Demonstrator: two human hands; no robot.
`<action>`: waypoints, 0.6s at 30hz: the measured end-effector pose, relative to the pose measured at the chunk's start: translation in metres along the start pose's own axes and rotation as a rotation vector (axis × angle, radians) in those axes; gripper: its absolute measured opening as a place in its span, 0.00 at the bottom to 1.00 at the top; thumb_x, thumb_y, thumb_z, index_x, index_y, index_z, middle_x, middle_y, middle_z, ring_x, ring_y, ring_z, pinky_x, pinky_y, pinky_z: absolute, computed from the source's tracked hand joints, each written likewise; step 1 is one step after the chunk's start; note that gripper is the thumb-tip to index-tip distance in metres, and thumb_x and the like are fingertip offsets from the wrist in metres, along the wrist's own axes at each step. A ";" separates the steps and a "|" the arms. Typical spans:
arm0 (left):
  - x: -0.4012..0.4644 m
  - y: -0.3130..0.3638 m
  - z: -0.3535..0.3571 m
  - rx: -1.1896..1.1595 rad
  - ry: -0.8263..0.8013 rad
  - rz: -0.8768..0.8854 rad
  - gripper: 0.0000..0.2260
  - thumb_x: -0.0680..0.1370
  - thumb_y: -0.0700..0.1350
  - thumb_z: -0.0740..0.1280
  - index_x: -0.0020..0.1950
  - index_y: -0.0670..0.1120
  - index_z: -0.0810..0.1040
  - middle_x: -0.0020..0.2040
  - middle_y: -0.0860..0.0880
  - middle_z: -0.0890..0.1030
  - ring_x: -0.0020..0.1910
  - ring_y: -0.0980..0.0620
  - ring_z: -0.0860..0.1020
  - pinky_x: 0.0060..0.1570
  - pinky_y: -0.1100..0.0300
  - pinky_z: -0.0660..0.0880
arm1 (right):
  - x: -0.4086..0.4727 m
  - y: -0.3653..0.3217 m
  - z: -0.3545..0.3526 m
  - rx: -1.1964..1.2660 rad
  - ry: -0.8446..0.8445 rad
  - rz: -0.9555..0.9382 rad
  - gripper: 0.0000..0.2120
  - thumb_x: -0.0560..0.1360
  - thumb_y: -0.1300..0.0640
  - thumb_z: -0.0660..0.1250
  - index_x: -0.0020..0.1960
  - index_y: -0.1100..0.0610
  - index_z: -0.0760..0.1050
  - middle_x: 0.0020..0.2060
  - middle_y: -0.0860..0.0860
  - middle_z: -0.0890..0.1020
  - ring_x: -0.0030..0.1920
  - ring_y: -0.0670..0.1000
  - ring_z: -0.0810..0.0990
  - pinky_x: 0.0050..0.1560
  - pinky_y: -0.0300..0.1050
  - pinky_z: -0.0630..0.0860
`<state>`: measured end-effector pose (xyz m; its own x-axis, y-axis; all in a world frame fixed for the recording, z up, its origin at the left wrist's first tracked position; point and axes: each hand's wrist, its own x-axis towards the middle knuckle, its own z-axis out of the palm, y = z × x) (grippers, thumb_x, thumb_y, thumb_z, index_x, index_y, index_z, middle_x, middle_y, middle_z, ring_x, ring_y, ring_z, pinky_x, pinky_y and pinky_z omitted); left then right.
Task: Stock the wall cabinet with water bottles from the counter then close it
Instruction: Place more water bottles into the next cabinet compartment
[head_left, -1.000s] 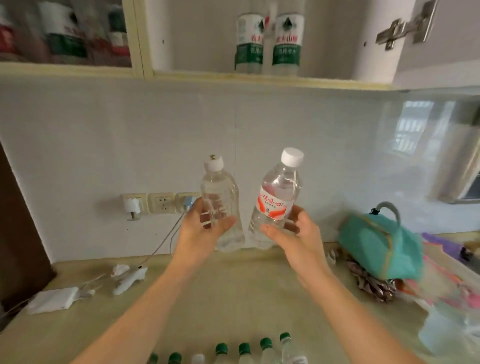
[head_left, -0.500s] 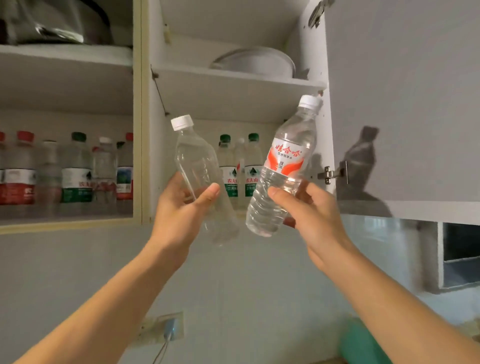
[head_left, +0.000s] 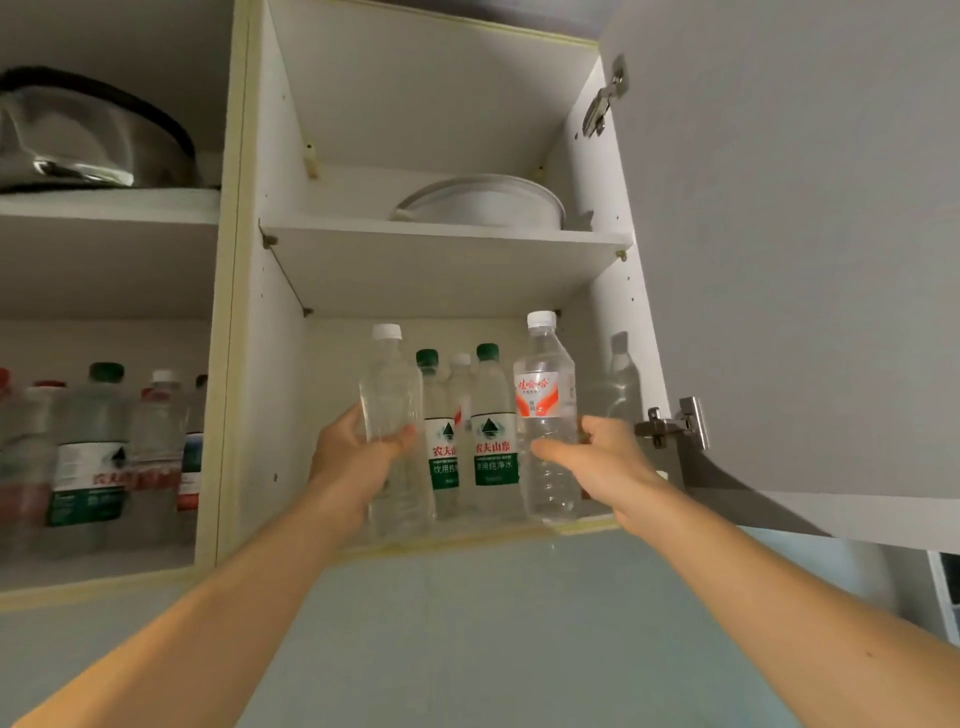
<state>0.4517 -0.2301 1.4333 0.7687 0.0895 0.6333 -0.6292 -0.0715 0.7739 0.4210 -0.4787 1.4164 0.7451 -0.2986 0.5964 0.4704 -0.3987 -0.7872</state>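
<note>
Two hands up at the open white wall cabinet (head_left: 249, 312). Left hand (head_left: 358, 457) wrapped around a clear plastic bottle with no label and a white cap (head_left: 392, 415), standing straight at the front of the bottom shelf. Right hand (head_left: 602, 467) gripping a clear bottle with a red and white label (head_left: 545, 410), upright just beside two green-capped bottles (head_left: 491, 431) further back. Grey door (head_left: 805, 260) swung open on the right.

We see the lower shelf (head_left: 467, 535) carrying two green-capped bottles (head_left: 493, 441) with a white-capped one between them, behind. The upper shelf (head_left: 441, 236) bears a white bowl (head_left: 483, 200). The left compartment's shelf (head_left: 93, 564) holds more bottles (head_left: 88, 452).
</note>
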 end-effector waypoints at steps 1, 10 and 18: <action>0.006 -0.006 0.003 0.010 -0.008 -0.011 0.11 0.76 0.47 0.76 0.47 0.60 0.75 0.46 0.53 0.85 0.41 0.52 0.80 0.50 0.46 0.80 | 0.006 0.006 0.001 -0.023 -0.006 -0.005 0.17 0.71 0.45 0.78 0.55 0.52 0.81 0.47 0.50 0.85 0.45 0.50 0.83 0.54 0.50 0.80; 0.052 -0.038 0.039 0.136 -0.095 -0.070 0.16 0.83 0.49 0.66 0.69 0.50 0.67 0.51 0.56 0.76 0.49 0.54 0.75 0.55 0.52 0.70 | 0.042 0.034 0.011 -0.157 -0.010 -0.082 0.13 0.72 0.39 0.75 0.48 0.46 0.80 0.39 0.45 0.85 0.28 0.40 0.79 0.31 0.36 0.71; 0.059 -0.050 0.080 0.084 -0.206 -0.137 0.18 0.82 0.50 0.66 0.70 0.50 0.67 0.63 0.49 0.78 0.64 0.45 0.75 0.69 0.40 0.70 | 0.051 0.045 0.014 -0.174 0.009 -0.090 0.10 0.72 0.37 0.73 0.47 0.41 0.79 0.42 0.40 0.84 0.41 0.42 0.82 0.34 0.38 0.70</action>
<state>0.5375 -0.3012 1.4323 0.8585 -0.0994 0.5031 -0.5128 -0.1556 0.8443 0.4871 -0.4996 1.4093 0.6991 -0.2620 0.6653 0.4456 -0.5681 -0.6919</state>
